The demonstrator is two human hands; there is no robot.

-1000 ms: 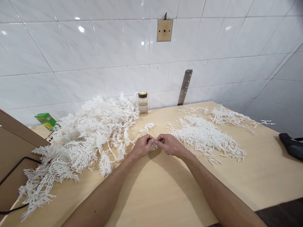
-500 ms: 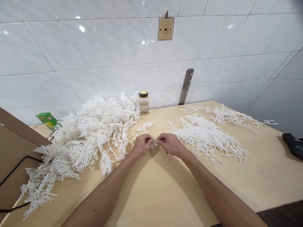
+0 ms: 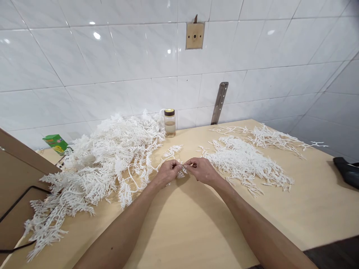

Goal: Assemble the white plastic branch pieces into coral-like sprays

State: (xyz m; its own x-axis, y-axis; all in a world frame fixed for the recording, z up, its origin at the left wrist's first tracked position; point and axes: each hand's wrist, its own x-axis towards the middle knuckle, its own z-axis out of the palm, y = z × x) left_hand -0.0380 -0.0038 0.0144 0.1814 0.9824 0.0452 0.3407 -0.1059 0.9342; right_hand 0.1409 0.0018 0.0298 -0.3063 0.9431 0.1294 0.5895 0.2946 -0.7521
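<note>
My left hand (image 3: 168,172) and my right hand (image 3: 199,169) meet fingertip to fingertip over the middle of the table. Both pinch a small white plastic foliage sprig (image 3: 181,173), mostly covered by the fingers. Behind my left hand lies a white branch (image 3: 172,150) with feathery leaf tips. A large heap of white artificial foliage (image 3: 112,149) spreads to the left. Close to the right of my right hand is a flatter pile of loose white sprigs (image 3: 246,160). Thin bare white stems (image 3: 276,139) lie behind that pile.
A lidded jar of liquid (image 3: 169,124) stands near the tiled wall, and a green box (image 3: 56,144) at the back left. A brown carton (image 3: 22,194) borders the left. A metal bracket (image 3: 220,102) leans at the wall; a black object (image 3: 346,172) sits far right.
The hands stay together in nearly the same place, fingers shifting slightly. A little more of the white sprig shows below the fingertips. The piles look the same.
</note>
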